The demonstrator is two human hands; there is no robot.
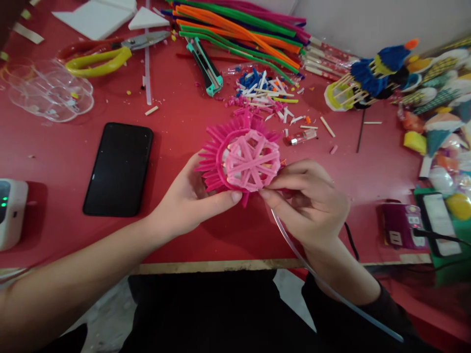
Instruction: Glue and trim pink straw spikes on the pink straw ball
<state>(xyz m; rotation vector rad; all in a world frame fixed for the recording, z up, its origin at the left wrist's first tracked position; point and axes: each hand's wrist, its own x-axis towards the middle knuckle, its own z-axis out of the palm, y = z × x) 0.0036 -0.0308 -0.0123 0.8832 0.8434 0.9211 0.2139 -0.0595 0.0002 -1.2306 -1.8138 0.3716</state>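
Over the front of the red table is a pink pipe-cleaner model [253, 162]. It has a pale pink spoked wheel on top and a darker magenta fringe of spikes around its left and upper sides. My left hand [200, 193] is closed around the model's lower left, thumb along its near edge. At the wheel's lower right rim, my right hand [307, 198] pinches with thumb and forefinger. A thin clear strip [294, 247] runs from under the right hand down past the forearm; whether the fingers hold it is hidden.
A black phone [118, 169] lies left. Behind are yellow-and-red-handled cutters [99, 61], a utility knife [206, 68], scraps [267, 93] and a pipe-cleaner bundle [239, 34]. A blue-and-yellow model [368, 78] stands back right; a purple power adapter [401, 225] sits right.
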